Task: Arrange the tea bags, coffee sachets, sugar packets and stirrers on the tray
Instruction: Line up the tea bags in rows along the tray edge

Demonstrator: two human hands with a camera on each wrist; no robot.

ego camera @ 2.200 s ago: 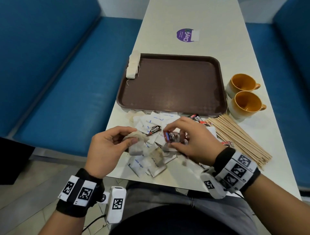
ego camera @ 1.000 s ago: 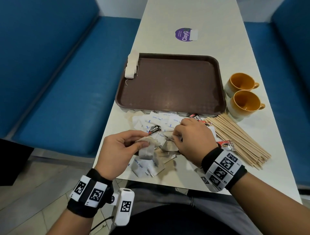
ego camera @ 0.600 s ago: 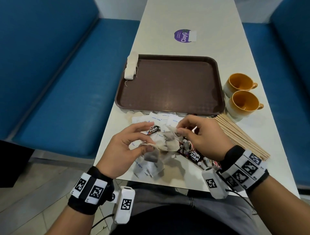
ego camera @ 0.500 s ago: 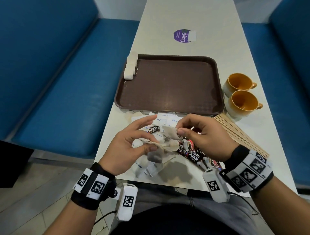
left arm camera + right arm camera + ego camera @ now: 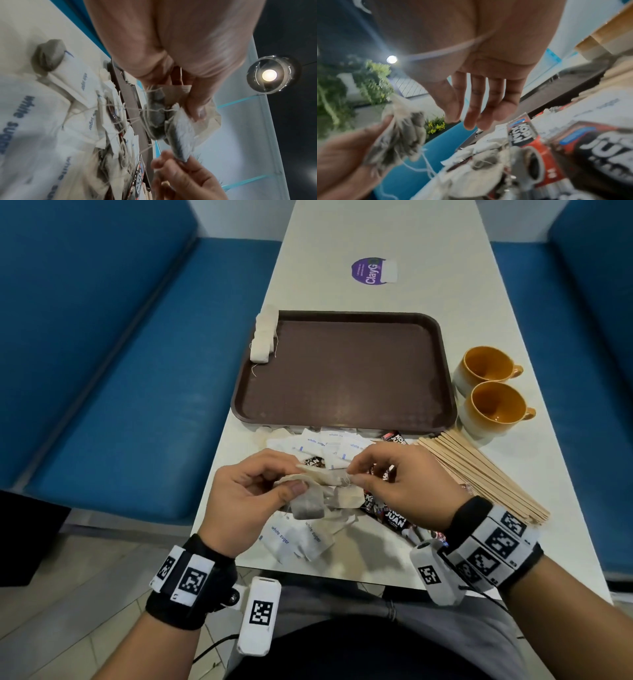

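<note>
Blue bench seats [image 5: 113, 364] are flanking a long pale tabletop [image 5: 373, 231], where a brown tray [image 5: 342, 371] is lying with a row of tea bags [image 5: 263, 338] resting along its left rim. Just below the tray, sugar packets [image 5: 329, 443], coffee sachets [image 5: 390, 511] and more tea bags are lying mixed in a heap, with wooden stirrers [image 5: 479, 474] fanned beside two orange cups [image 5: 489, 386]. Above the heap, the left hand [image 5: 246, 501] is pinching a bunch of tea bags [image 5: 318, 491], while the right hand [image 5: 404, 487] is pinching one end of the top bag.
</note>
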